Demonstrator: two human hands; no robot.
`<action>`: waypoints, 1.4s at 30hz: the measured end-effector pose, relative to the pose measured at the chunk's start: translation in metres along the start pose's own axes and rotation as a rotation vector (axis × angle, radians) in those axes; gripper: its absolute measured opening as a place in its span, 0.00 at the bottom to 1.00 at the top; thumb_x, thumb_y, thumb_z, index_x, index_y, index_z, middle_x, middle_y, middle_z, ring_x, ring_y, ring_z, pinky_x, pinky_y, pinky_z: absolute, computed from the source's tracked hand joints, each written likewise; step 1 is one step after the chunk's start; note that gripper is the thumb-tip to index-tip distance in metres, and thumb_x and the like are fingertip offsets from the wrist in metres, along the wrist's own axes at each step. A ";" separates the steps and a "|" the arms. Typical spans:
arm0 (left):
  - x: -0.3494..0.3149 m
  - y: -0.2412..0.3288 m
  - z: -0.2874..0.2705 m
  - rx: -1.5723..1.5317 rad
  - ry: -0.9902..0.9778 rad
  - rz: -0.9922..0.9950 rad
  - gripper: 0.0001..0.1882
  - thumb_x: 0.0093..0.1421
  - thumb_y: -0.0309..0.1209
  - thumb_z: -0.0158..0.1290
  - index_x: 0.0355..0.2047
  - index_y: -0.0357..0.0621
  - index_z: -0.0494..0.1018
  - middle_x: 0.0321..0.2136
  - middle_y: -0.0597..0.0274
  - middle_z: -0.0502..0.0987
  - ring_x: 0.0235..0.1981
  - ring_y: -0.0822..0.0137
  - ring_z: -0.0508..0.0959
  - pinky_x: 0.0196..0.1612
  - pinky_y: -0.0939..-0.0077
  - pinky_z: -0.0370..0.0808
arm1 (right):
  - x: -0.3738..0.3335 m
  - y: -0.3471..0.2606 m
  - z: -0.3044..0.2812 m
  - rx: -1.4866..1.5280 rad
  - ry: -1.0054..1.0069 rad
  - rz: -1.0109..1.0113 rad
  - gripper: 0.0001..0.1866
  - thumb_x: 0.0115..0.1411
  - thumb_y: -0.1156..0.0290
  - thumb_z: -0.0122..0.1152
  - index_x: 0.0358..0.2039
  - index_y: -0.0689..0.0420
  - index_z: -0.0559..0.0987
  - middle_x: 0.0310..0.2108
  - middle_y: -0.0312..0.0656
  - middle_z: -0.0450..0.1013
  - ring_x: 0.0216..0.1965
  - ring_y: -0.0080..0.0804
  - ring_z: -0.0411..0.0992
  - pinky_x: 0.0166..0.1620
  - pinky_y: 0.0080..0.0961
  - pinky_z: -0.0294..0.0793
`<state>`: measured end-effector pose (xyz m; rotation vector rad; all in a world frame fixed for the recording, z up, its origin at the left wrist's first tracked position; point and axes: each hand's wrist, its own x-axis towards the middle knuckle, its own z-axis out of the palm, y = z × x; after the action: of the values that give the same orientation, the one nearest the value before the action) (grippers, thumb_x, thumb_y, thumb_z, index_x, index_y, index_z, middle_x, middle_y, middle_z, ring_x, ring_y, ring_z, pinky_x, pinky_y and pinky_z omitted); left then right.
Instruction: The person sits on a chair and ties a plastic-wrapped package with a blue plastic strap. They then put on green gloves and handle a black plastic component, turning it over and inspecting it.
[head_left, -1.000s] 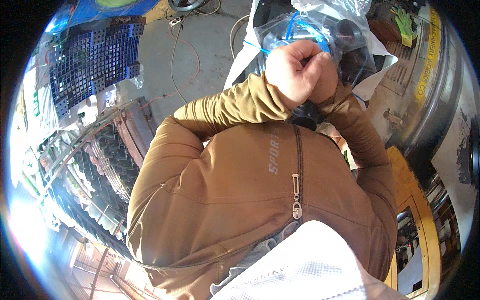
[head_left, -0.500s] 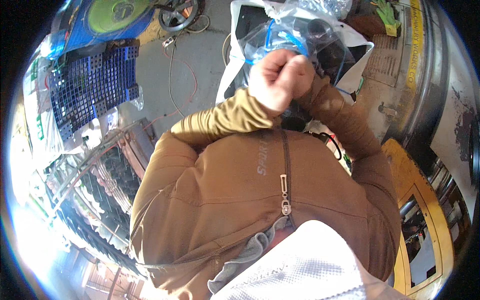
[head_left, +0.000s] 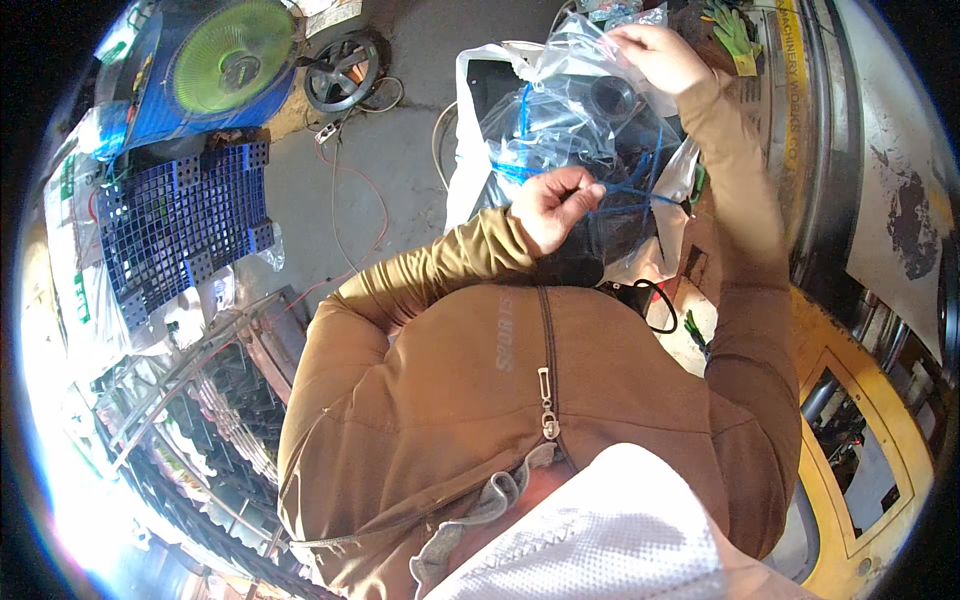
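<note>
In front of my body stands a white sack (head_left: 468,130) with its mouth spread wide. Inside it is a clear plastic bag (head_left: 560,105) over black parts, one of them a round tube end (head_left: 612,97). Blue string (head_left: 632,188) runs across the bag. My left hand (head_left: 552,210) is closed at the near side of the sack, with the string pinched between thumb and fingers. At the far right of the sack, my right hand (head_left: 662,55) is closed with its fingertips on the bag's gathered edge.
A green fan (head_left: 235,58) and a blue plastic grid pallet (head_left: 185,210) lie to the left. Near the sack are a black handwheel (head_left: 342,72) and cables on the floor. Green gloves (head_left: 735,38) lie at the far right; a yellow metal frame (head_left: 850,450) stands nearby on the right.
My hands were together over the sack and have moved apart. The right one went far and right to the bag's edge; the left drew slightly nearer. More of the black parts shows.
</note>
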<state>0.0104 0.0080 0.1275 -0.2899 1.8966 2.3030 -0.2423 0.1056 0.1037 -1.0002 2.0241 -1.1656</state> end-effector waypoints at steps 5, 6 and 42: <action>0.002 -0.005 -0.005 -0.041 -0.023 -0.024 0.10 0.62 0.32 0.48 0.25 0.42 0.70 0.21 0.72 0.69 0.26 0.79 0.65 0.31 0.83 0.64 | 0.041 0.018 -0.005 0.244 -0.456 0.292 0.12 0.54 0.67 0.62 0.37 0.57 0.77 0.25 0.31 0.74 0.23 0.24 0.69 0.30 0.20 0.71; 0.003 -0.005 -0.005 -0.013 -0.026 -0.030 0.10 0.62 0.31 0.49 0.25 0.42 0.70 0.21 0.72 0.70 0.26 0.79 0.65 0.32 0.82 0.64 | 0.042 0.019 0.000 -0.188 -0.385 -0.361 0.10 0.52 0.67 0.64 0.33 0.56 0.78 0.23 0.31 0.73 0.21 0.25 0.67 0.27 0.25 0.69; 0.004 -0.003 -0.007 0.141 -0.011 -0.021 0.08 0.55 0.30 0.52 0.23 0.38 0.70 0.16 0.55 0.67 0.18 0.67 0.66 0.24 0.72 0.65 | 0.060 -0.030 0.027 -0.655 -0.562 -0.097 0.18 0.43 0.77 0.63 0.32 0.55 0.64 0.27 0.47 0.68 0.28 0.46 0.70 0.30 0.38 0.68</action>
<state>0.0081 0.0020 0.1223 -0.2781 2.0281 2.1393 -0.2441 0.0335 0.1108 -1.5390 1.9072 -0.1757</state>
